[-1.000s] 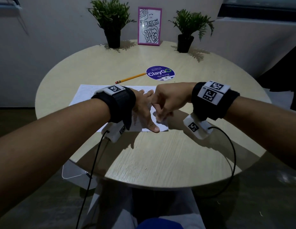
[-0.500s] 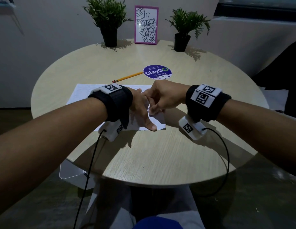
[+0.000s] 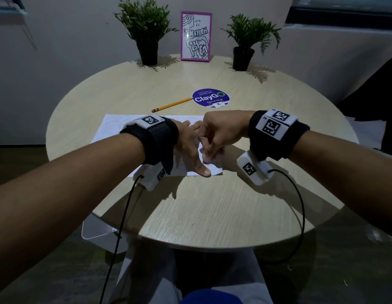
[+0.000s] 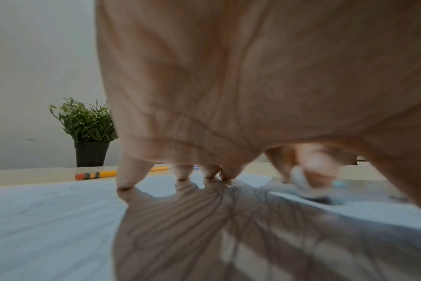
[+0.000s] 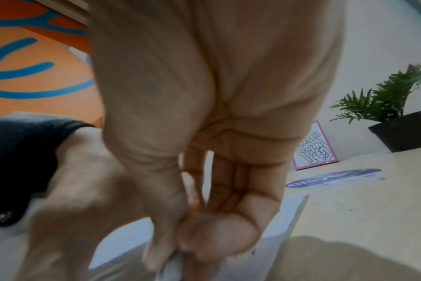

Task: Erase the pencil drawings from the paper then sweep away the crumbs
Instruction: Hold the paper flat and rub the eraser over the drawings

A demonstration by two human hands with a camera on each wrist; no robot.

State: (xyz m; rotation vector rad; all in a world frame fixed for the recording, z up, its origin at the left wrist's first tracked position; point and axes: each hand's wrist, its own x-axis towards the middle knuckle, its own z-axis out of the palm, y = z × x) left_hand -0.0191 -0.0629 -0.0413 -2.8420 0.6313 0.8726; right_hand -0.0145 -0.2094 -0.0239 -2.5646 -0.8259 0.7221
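A white sheet of paper (image 3: 116,128) lies on the round wooden table (image 3: 190,211). My left hand (image 3: 189,145) lies flat on the sheet with fingers spread, and its fingertips (image 4: 183,172) press the paper (image 4: 48,218) down. Right beside it, my right hand (image 3: 219,137) has its fingers curled, pinching a small white eraser (image 3: 207,158) against the sheet near the front right corner. The left wrist view shows the eraser (image 4: 301,182) blurred, with a bit of blue at one end. In the right wrist view my right hand (image 5: 204,237) hides most of it. No crumbs can be made out.
A yellow pencil (image 3: 172,104) lies just beyond the paper, next to a purple round sticker (image 3: 211,98). At the table's far edge stand two potted plants (image 3: 146,31) (image 3: 247,40) and a pink-framed picture (image 3: 196,36). Cables hang from both wrist cameras.
My right hand slid the eraser away from me over the sheet's corner, then back toward the front edge. The left hand stayed pressed on the paper.
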